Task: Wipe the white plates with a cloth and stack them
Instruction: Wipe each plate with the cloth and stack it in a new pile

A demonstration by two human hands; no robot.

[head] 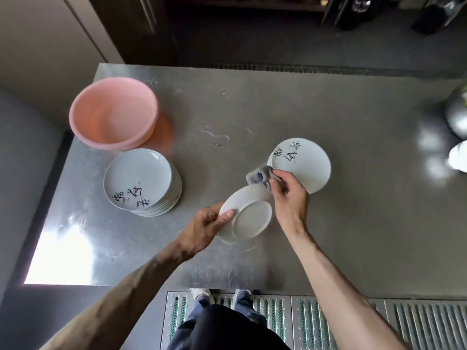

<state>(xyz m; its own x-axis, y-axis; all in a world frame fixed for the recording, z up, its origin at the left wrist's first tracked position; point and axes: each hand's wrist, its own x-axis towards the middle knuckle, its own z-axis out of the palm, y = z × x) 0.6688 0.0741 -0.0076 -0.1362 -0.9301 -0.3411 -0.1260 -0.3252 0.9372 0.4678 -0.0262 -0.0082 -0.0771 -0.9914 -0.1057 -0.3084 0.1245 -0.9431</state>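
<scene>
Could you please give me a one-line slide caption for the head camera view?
The left hand holds a white plate underside-up while the right hand presses a grey cloth to its rim.

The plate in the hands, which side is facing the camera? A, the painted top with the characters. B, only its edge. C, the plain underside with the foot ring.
C: the held plate shows a plain underside with a raised foot ring and no painted characters; the left hand grips its rim and the right hand holds the grey cloth at its far edge.
</scene>
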